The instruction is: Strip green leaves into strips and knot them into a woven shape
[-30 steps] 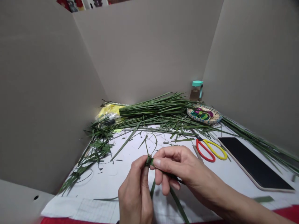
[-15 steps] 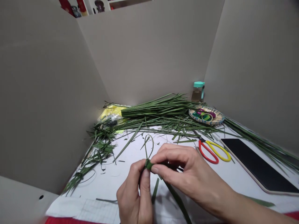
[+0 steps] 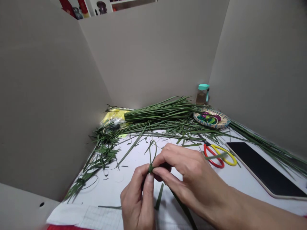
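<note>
Standing on three sides, cardboard walls (image 3: 153,57) box in the white table (image 3: 115,188), bare room only near its front edge. Leaf pile (image 3: 163,115) fills the back, scissors (image 3: 219,155) right. Right hand (image 3: 189,174) and left hand (image 3: 137,201) both pinch a folded leaf strip (image 3: 151,167) front center.

The green leaf strip (image 3: 158,196) is sitting well to the left of the scissors (image 3: 219,155) and nearer the camera than they are. It is showing as a narrow, flat, dark green band. Its middle is being pinched into a small tight fold between the fingertips of the left hand (image 3: 137,204) and the right hand (image 3: 184,172). Above the fold, a thin loop is standing upright. Below it, one short end is hanging straight down, while a longer end is slanting down toward the scissors' side, partly hidden under the right hand.
</note>
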A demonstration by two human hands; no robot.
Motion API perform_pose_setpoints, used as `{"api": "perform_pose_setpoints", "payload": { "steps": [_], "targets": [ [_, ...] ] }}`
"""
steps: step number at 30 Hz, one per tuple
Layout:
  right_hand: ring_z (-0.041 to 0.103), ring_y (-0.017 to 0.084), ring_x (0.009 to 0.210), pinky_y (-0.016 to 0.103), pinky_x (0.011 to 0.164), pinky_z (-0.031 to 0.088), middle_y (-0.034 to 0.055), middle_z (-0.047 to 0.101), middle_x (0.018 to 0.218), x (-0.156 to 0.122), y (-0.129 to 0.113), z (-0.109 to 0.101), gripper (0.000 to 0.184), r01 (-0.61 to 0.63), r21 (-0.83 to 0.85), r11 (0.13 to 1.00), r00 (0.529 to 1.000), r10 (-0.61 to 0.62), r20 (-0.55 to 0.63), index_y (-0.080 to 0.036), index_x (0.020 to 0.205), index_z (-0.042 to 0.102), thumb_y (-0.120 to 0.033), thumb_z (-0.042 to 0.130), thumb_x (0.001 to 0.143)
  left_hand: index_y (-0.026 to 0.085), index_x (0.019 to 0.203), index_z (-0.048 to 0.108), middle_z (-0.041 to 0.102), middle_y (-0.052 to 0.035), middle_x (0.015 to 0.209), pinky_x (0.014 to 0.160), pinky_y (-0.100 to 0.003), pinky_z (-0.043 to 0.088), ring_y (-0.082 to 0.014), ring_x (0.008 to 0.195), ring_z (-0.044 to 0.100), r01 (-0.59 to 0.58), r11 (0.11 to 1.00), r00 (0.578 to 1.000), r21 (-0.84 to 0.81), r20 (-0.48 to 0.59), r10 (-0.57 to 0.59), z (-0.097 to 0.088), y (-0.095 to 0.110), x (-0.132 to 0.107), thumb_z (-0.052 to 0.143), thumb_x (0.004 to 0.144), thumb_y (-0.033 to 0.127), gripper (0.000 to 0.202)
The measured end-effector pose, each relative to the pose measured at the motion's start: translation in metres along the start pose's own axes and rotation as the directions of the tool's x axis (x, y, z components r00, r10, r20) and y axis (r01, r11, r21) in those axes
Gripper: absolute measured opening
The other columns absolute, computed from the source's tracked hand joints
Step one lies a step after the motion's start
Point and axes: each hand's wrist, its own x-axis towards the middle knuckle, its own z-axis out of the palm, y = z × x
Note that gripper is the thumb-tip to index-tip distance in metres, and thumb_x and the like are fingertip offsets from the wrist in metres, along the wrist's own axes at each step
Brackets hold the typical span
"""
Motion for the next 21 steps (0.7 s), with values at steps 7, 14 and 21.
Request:
{"api": "perform_pose_setpoints", "payload": {
  "steps": [7,14,21],
  "targets": [
    [0.054,0.014,0.071,0.027,0.064,0.039,-0.0020,0.060,0.080,-0.001,0.000,0.001,0.011,-0.050,-0.044,0.998,0.998,0.051,0.030,-0.019,0.085,0.057,-0.009,0.059,0.089,0.025,0.093,0.074,0.074,0.0002,0.085,0.067,-0.018,0.048,-0.0156,0.077,0.064,0.025,0.994,0.997,-0.107,-0.068,-0.032,0.006,0.003,-0.001,0.061,0.091,0.032,0.015],
    [0.056,0.013,0.068,0.025,0.064,0.043,-0.0018,0.062,0.079,0.011,0.004,-0.005,0.012,0.017,-0.008,1.000,0.982,-0.015,0.189,-0.018,0.090,0.057,-0.006,0.058,0.090,0.018,0.070,0.072,0.063,-0.0011,0.063,0.056,-0.023,0.046,-0.0157,0.060,0.058,0.131,0.940,0.978,-0.316,-0.114,-0.175,0.007,-0.002,0.002,0.072,0.083,0.036,0.022],
    [0.057,0.016,0.069,0.027,0.062,0.043,0.0043,0.065,0.080,-0.003,0.031,-0.025,0.017,0.361,-0.216,0.907,0.932,-0.357,0.058,-0.014,0.104,0.061,-0.012,0.045,0.100,0.018,0.073,0.072,0.060,0.0006,0.056,0.046,-0.019,0.038,-0.0095,0.047,0.043,0.177,0.875,0.963,-0.450,-0.105,-0.249,-0.005,-0.012,0.004,0.074,0.081,0.038,0.022]
  ]
}}
